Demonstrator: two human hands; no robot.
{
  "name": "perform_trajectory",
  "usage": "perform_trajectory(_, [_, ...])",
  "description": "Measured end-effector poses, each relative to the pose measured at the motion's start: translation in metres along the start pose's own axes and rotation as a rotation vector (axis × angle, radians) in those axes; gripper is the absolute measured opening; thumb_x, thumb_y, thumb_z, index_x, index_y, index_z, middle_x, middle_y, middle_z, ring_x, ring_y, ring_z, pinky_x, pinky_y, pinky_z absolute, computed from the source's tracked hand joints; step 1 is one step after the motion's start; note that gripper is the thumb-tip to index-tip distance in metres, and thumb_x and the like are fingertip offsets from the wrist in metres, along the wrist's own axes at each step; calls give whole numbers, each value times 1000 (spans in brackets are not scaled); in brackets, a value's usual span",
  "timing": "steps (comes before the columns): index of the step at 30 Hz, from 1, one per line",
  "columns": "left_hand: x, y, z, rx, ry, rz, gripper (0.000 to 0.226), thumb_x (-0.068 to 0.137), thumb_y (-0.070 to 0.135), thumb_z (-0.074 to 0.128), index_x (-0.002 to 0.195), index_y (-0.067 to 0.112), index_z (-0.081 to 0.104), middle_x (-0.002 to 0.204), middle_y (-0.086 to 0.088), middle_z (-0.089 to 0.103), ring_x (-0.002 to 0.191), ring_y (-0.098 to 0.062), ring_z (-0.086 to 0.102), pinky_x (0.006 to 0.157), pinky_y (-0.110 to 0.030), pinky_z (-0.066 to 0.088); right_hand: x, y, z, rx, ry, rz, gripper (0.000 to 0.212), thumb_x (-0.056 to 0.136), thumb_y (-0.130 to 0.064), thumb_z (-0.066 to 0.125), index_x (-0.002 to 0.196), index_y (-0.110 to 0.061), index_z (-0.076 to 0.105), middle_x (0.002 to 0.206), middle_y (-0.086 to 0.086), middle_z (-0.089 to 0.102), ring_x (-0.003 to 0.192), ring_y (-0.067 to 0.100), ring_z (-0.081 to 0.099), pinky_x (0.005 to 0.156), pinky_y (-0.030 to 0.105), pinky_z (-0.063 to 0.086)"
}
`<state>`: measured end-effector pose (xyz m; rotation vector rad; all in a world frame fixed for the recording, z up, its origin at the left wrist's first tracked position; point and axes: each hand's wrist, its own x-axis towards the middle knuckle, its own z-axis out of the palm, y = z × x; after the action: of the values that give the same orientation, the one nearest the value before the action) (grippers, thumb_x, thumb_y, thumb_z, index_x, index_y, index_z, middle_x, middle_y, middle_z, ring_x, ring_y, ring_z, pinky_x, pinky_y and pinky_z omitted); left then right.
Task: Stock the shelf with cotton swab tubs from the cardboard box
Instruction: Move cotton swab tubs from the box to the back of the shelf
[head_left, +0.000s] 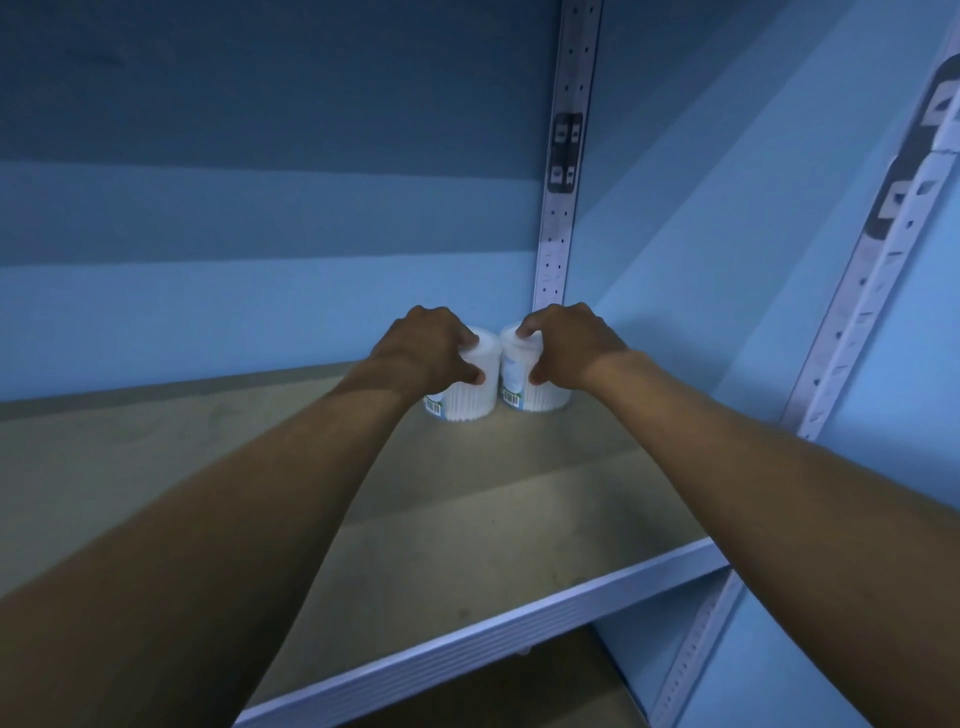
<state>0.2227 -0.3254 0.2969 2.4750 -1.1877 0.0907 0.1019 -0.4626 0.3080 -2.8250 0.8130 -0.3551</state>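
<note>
1. Seen from a camera worn on the head: two bare forearms reach forward over a shelf (363, 519), towards its far right corner, where the back wall meets a perforated metal upright (563, 156).

2. The left hand (423, 353) has its fingers and thumb curled round the upper part of a small clear tub of cotton swabs, the left tub (462, 400). Its base appears to rest on the shelf board.

3. The right hand (566, 348) grips a matching right tub (524, 384) in the same way, fingers over the top edge and thumb on the near side. This tub stands deepest in the corner.

4. The two tubs stand upright, just beside each other; whether they touch cannot be told. Each shows a barcode label low on its wall.

5. The cardboard box is out of view.

6. Handling, as a judgement: the tubs are probably very light, with thin, stiff plastic walls that could flex or crack under a hard squeeze. The smooth sides may be slippery.

7. A gentle grip round the upper wall, near the lid rim, suits them best, with the lid kept from popping off.

8. Being light and fairly narrow, they could tip if nudged as the hands let go.
</note>
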Motion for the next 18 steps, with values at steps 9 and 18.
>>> perform_trajectory(9, [50, 3, 17, -18, 31, -3, 62, 78, 44, 79, 134, 24, 61, 138, -2, 58, 123, -24, 55, 99, -33, 44, 62, 25, 16, -33, 73, -32, 61, 80, -12, 81, 136, -24, 59, 141, 4, 54, 130, 25, 49, 97, 29, 41])
perform_trajectory(18, [82, -1, 31, 3, 79, 42, 59, 84, 45, 73, 137, 23, 58, 142, -1, 54, 131, -24, 46, 108, -36, 40, 107, 42, 27, -40, 93, -38, 66, 77, -20, 85, 137, -25, 58, 143, 6, 53, 129, 26, 50, 100, 29, 41])
